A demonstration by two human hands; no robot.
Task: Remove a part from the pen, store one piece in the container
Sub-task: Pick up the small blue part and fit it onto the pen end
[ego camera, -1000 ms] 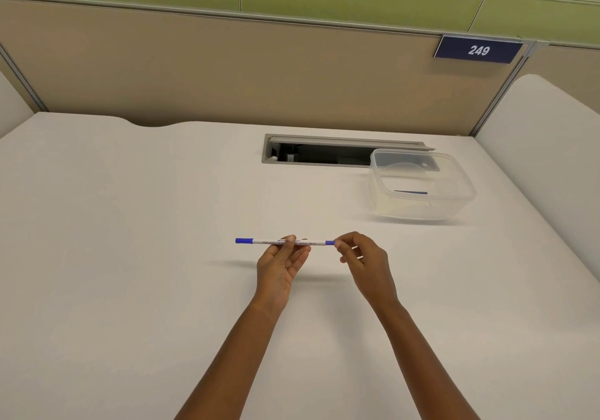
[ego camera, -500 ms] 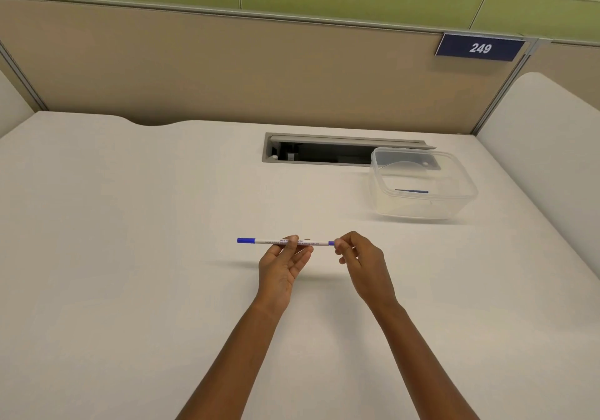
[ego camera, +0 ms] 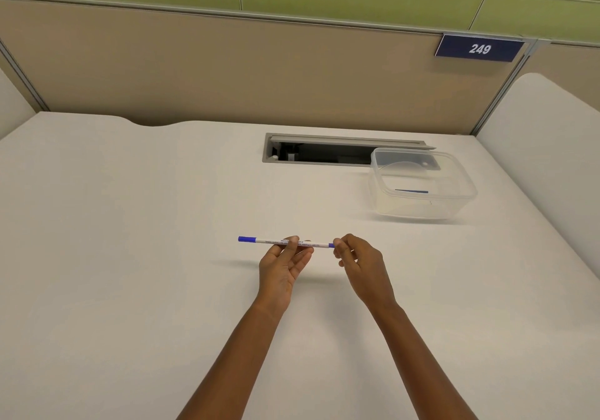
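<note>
Blue-tipped and white in the barrel, the pen (ego camera: 269,241) is held level above the table (ego camera: 130,225), near its middle. Almost nothing is found altered against the views of half a second and one second before: pen, arms and container are recorded in the same places, apart from a slight drift of the whole view. The barrel is pinched about its middle by the left grip (ego camera: 284,264), thumb and fingertips closed on it with the palm turned up. The blue end piece (ego camera: 331,245) on the right is pinched by the fingertips of the right grip (ego camera: 360,264), the remaining fingers being curled. No gap is seen between that end piece and the barrel, and the blue cap (ego camera: 246,239) at the left end is untouched. It is judged that the pull or twist has been set up but not delivered, so the removal is not yet done and nothing is ready for storing. The clear plastic container (ego camera: 418,207) is stood open, without a lid, well apart to the right and farther back on the table, its rear edge overlapping the cable slot (ego camera: 324,153). A thin blue strip (ego camera: 411,191) is noted inside it, whose nature cannot be told. A tan partition (ego camera: 227,72) bearing a number plate (ego camera: 480,49) marked 249 is set behind. The way from the right grip to the container is judged unobstructed; the one hazard noted is that a small freed piece could be dropped or rolled into the open slot.
</note>
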